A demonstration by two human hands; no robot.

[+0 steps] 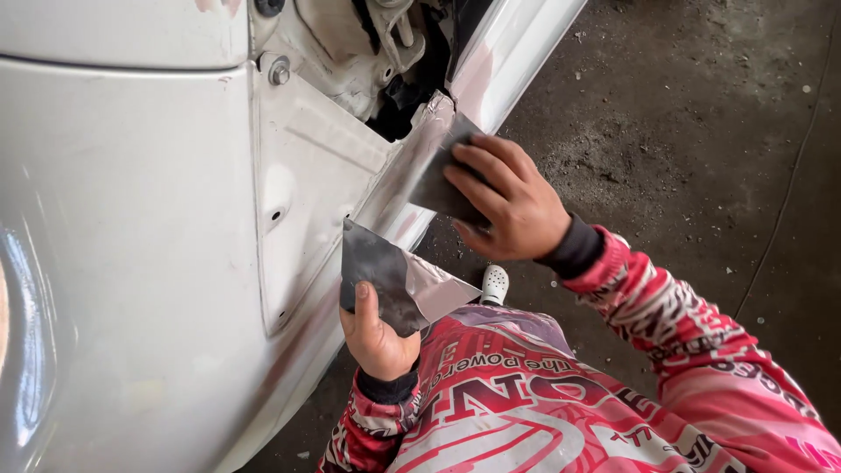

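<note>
The work surface was a white car panel (131, 263), glossy w/ soft reflections, standing upright at frame left. Its edge w/ a folded flange ran diagonally up to the right; a bolt (279, 72) sat near the top of an inner bracket, and an open cavity w/ dark parts showed above. Along the edge the paint looked dulled, w/ pinkish-grey patches. The right hand (512, 206) pressed a dark spreader (442, 180) flat against that edge, fingers spread over the blade and closed on it. The left hand (377, 333) sat lower, just beside the panel, clamped on a second metal blade (394, 280) smeared w/ dark grey filler, thumb on its face; the blade's upper corner touched the panel edge. Both sleeves were red-and-white print. The floor (701, 114) was rough dark concrete, dusty w/ pale specks. A white shoe (495, 282) showed between the arms.
</note>
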